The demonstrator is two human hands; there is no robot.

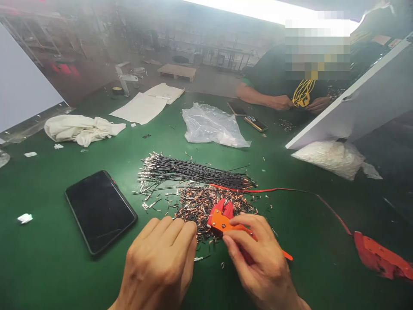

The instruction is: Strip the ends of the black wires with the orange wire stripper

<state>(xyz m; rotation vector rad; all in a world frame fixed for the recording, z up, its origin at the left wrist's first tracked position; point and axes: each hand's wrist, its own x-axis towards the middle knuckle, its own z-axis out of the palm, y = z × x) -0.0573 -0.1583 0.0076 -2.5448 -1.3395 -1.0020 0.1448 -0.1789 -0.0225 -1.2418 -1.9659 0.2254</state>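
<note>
My right hand (263,256) is wrapped round an orange and red wire stripper (221,220), its jaws pointing away from me over a heap of black wire scraps with copper ends (193,206). Beside the tool, my left hand (161,254) is closed with the knuckles up; its fingertips are hidden, and I cannot make out what they hold. Beyond the heap lies a bundle of black wires (196,170) with metal terminals at the left ends. A few loose terminals (150,204) are scattered to the left of the scraps.
A tablet-like black device (101,211) lies left on the green table. Further back are a clear plastic bag (213,125), white cloth (80,129), paper (140,107) and phones (255,123). A red strap (334,213) reaches a red-orange tool (380,254). Opposite, a person handles yellow cable (303,92).
</note>
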